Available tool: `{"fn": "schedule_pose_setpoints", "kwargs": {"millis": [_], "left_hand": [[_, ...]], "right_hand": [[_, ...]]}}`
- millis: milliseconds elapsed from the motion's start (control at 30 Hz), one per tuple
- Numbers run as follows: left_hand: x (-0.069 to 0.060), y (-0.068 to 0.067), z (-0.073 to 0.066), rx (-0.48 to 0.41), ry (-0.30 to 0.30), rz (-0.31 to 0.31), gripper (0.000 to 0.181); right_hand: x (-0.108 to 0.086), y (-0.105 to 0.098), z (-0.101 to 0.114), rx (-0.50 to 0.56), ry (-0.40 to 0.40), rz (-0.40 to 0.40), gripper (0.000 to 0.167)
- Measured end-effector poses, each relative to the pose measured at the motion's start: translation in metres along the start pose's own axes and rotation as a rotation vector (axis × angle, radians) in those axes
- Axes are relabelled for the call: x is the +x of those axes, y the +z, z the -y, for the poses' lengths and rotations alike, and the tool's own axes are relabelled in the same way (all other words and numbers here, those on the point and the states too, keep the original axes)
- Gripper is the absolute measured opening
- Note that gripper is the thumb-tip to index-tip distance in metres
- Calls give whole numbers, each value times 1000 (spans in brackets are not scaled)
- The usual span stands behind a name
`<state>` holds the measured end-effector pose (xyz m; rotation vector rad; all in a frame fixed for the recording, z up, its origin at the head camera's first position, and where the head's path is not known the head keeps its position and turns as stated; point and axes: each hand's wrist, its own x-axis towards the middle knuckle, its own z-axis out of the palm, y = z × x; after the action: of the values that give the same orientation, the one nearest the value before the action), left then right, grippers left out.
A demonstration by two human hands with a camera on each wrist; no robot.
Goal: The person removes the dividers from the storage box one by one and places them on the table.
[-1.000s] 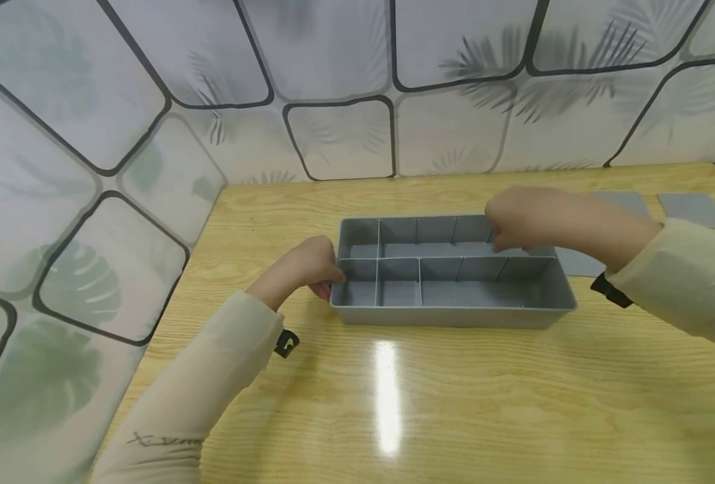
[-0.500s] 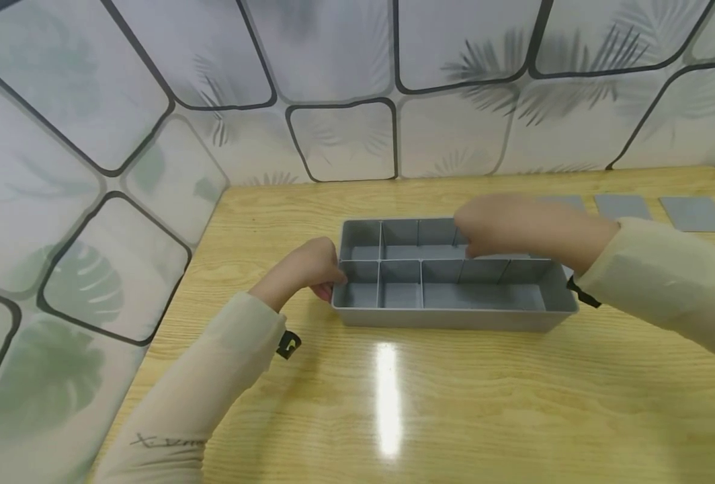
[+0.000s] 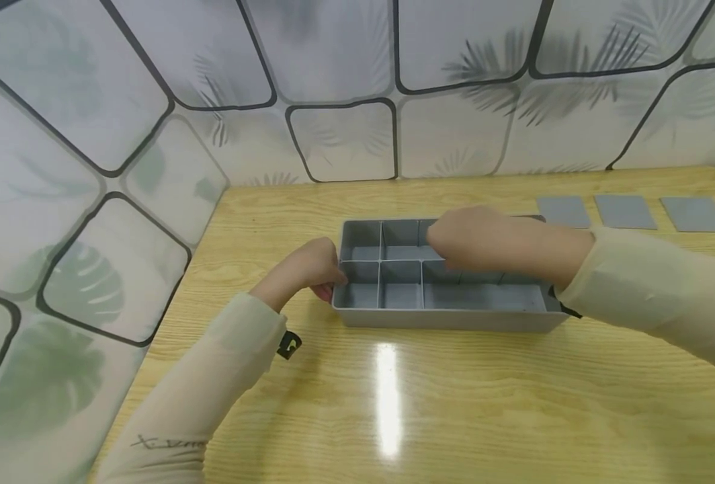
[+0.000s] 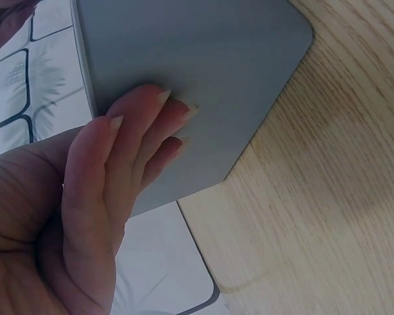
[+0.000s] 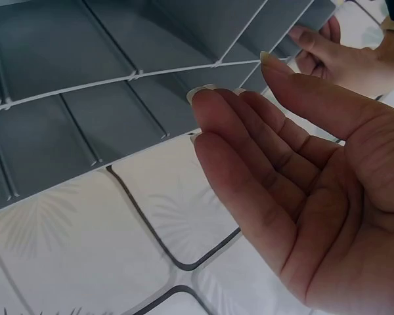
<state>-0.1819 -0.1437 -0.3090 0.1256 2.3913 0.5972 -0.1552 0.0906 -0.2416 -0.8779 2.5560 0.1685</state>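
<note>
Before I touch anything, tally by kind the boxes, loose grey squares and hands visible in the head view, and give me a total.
Grey divided box: 1
Loose grey squares: 3
Hands: 2
Total visible: 6

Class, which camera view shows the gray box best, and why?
The head view: it shows most of the gray box, though the right hand and sleeve hide some. The left wrist view shows only an outer wall; the right wrist view, some compartments.

Indoors, exact kind unclear: wood-grain table [image 3: 484,403], leaf-patterned walls [image 3: 345,144].
</note>
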Motion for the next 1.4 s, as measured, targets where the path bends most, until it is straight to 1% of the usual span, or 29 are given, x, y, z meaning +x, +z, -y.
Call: {"fn": "schedule_pose_setpoints", "kwargs": {"millis": [100,200,333,400,500,567,667,700,967,1100,1300,1400], "left_hand": [[0,0,1,-2,0,3,12],[0,0,0,-2,-4,7,12],[0,0,-1,-6,-16,10,13],[0,0,-2,-10,-20,12,12],[0,0,-1,-12,-25,15,12],[0,-1,-1,-7,-23,17,13],[0,-1,-1,0,-20,19,13],[0,-1,-1,4,-18,20,13],[0,-1,-2,8,-18,19,14],[-1,-1,-1,9,-18,19,15],[-2,-2,-2,10,-2,13,12],[-3,-1,-2,8,8,11,12]], "right_hand": [[0,2,5,-22,-3,-11,25],[0,5,9,-54,5,-29,29],[1,9,13,-118,-13,-68,26],[2,10,15,-148,-41,-88,23],[3,11,17,-158,-98,-111,15],[4,10,17,-141,-134,-106,14],[5,10,19,-98,-181,-78,23],[6,10,20,-91,-190,-67,23],[12,16,22,-72,-284,23,24],[15,20,21,-110,-345,55,22],[21,27,18,-182,-448,32,22],[23,30,17,-198,-476,28,22]]}}
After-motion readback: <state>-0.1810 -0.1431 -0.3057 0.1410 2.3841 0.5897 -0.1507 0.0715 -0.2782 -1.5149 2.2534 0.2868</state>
